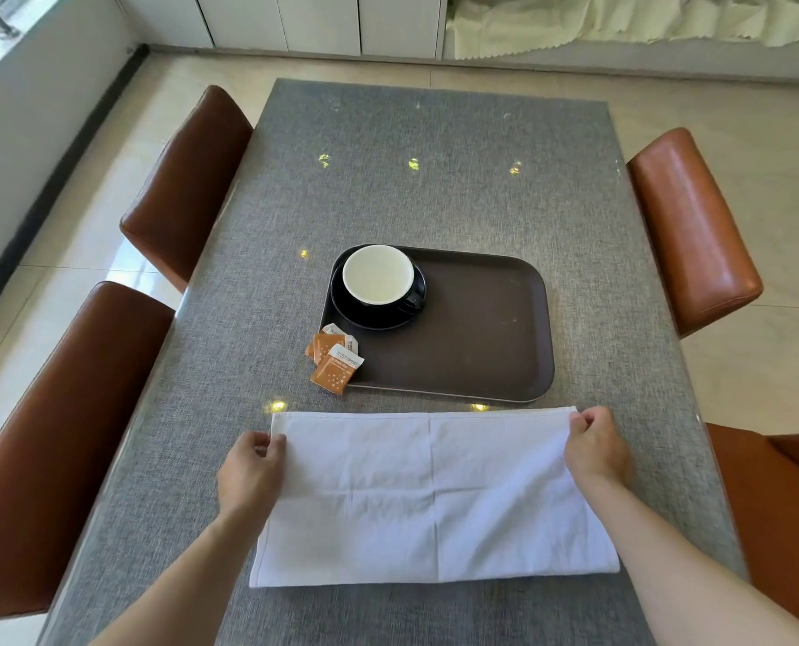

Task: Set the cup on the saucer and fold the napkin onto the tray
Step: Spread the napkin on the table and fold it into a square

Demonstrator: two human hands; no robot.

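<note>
The left hand (pixel 251 473) and right hand (pixel 595 447) each pinched a far corner of the white napkin (pixel 435 496), spread low in the frame. Above it, at centre, the cup (pixel 378 275) sat on its saucer (pixel 341 303) in the brown tray (pixel 481 342).

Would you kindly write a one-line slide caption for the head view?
Both hands, left and right, pinch the white napkin's far corners; cup sits on saucer on the tray.

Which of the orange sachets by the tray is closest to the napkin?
The big front sachet, lying over the tray's near-left edge. The other sachets sit behind it, nearer the saucer.
</note>
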